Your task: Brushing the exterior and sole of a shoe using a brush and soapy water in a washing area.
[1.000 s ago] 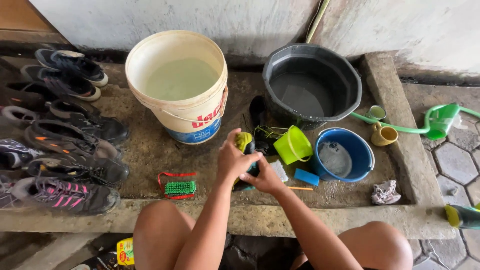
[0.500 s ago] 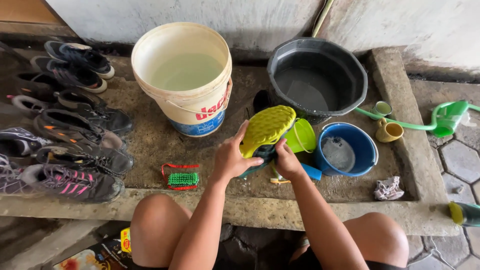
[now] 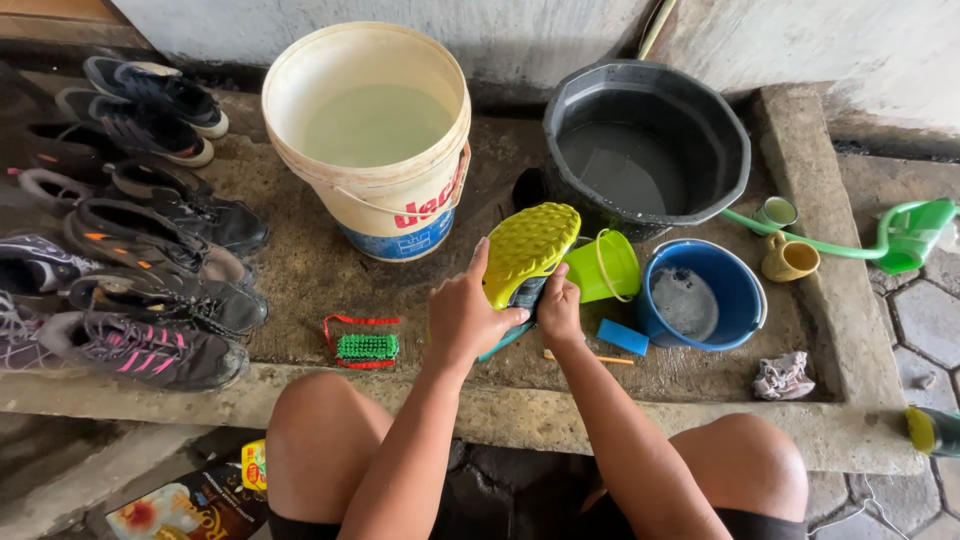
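Shoe [image 3: 528, 250] now sits sole-up between both hands w/ its yellow studded sole turned fully to the camera; 1 s ago the hands were bunched low over the slab w/ only a sliver of yellow showing, 0.5 s ago the sole was already raised. Camera has also tipped slightly, so buckets sit a bit lower in view. Judged meaning: shoe is lifted off the slab and presented for work on the sole, not resting on anything.

Left hand [image 3: 462, 318]: closed round the shoe's near side, index finger extended up along the sole edge. Right hand [image 3: 560, 312]: gripping the shoe's dark upper from below/right, fingers curled; whether it also holds a small tool, cannot tell.

Surroundings: white bucket [image 3: 368, 140] of pale water, behind-left of shoe; dark basin [image 3: 650, 145] w/ water, behind-right; small green pail [image 3: 605, 265] just beside the sole; blue bucket [image 3: 705, 295] right of that; blue block [image 3: 623, 337] near the right wrist. Green brush w/ red frame [image 3: 365, 346] lies left of the left hand, apart from it. Row of dark shoes [image 3: 140, 250] at far left. Crumpled rag [image 3: 783, 375], two cups [image 3: 785, 240] and green hose [image 3: 880, 245] at right.

Obstructions: green pail crowds the shoe's toe end; nothing lies between left hand and brush
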